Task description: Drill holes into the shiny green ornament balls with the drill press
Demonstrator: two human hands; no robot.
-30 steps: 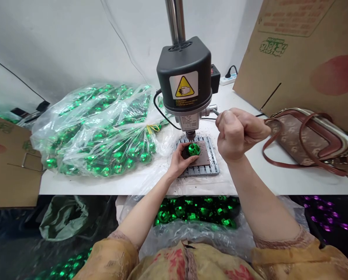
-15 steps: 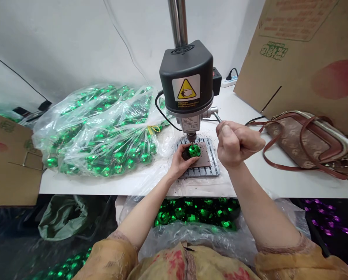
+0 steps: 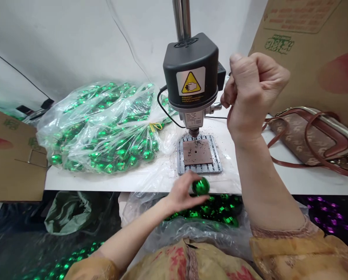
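Note:
My left hand [image 3: 185, 192] pinches a shiny green faceted ball [image 3: 201, 186] between thumb and fingers, near the table's front edge. It is slightly blurred. My right hand [image 3: 254, 87] is closed in a raised fist at the right side of a small black drill press [image 3: 191, 74]. Its fingers wrap round the feed lever, whose grip they hide; the lever's silver hub [image 3: 215, 108] shows beside them. Below the chuck [image 3: 194, 133], a brown board [image 3: 197, 152] with a small hole lies on the slotted metal base [image 3: 200, 170], sprinkled with dark shavings.
A tied clear bag [image 3: 104, 128] of green balls lies left on the white table [image 3: 162, 182]. More green balls [image 3: 220, 210] sit in open plastic below the front edge. A brown handbag [image 3: 314, 136] and a carton [image 3: 320, 50] stand right; another carton [image 3: 13, 163] stands left.
My left hand has drawn the green ball off the board toward me, over the table edge. My right hand has risen with the lever, and the chuck is clear of the ball.

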